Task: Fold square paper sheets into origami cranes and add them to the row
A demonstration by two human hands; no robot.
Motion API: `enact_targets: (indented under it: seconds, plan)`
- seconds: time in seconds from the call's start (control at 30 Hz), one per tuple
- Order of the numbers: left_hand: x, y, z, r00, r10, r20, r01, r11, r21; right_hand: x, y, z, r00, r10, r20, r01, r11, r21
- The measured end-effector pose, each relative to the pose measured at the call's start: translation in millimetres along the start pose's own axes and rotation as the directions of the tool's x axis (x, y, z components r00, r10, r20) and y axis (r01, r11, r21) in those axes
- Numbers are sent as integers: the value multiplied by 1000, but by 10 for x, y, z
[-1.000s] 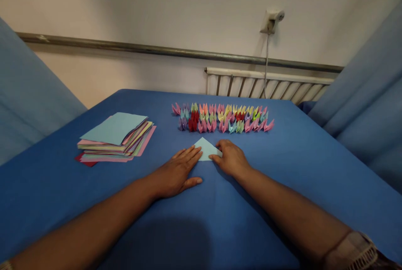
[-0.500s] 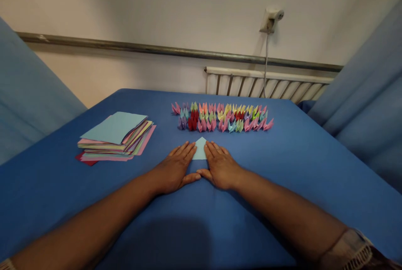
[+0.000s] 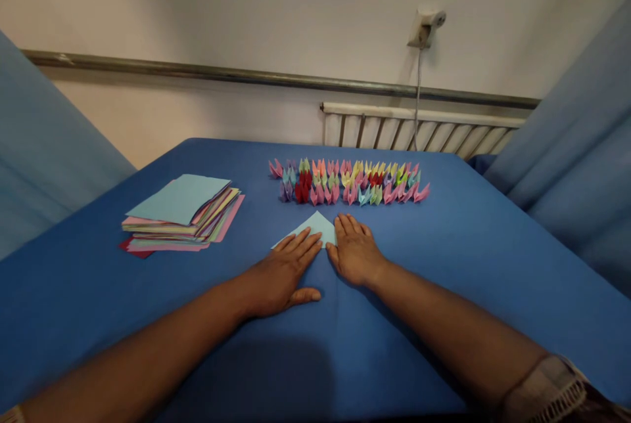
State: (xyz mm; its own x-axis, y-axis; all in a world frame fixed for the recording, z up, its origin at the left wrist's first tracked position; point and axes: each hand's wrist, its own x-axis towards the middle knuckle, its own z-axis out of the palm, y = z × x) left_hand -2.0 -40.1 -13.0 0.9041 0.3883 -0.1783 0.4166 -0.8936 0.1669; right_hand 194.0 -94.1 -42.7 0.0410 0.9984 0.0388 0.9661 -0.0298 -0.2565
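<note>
A light blue folded paper triangle (image 3: 315, 226) lies on the blue table (image 3: 444, 265), its peak pointing away from me. My left hand (image 3: 283, 272) lies flat with its fingers stretched out, the fingertips resting on the triangle's lower left part. Flat too, my right hand (image 3: 353, 251) presses its fingers on the triangle's right half and hides that side. The two hands sit close together but apart. Neither hand grips the paper.
A stack of coloured paper sheets (image 3: 182, 213), light blue on top, sits at the left. Several small folded paper figures (image 3: 348, 183) stand in rows just beyond the triangle. Blue fabric rises on both sides, and a radiator (image 3: 419, 134) stands behind the table.
My right hand slid to the right along the paper. My left hand drew back and left a little, so more of the triangle's left side shows than half a second ago.
</note>
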Motion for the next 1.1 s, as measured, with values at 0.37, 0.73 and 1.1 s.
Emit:
enact_targets:
  seconds: [0.37, 0.73, 1.1]
  plan:
    - [-353, -194, -336, 950, -295, 106, 292, 955, 41, 26, 60, -19, 998, 62, -9, -62, 998, 13]
    - [-32, -197, -11, 968, -102, -230, 114, 993, 41, 95, 86, -33, 989, 84, -120, -68, 989, 128]
    - [-57, -240, 69, 983, -161, -87, 159, 987, -31, 98, 133, -51, 992, 81, -92, -75, 995, 63]
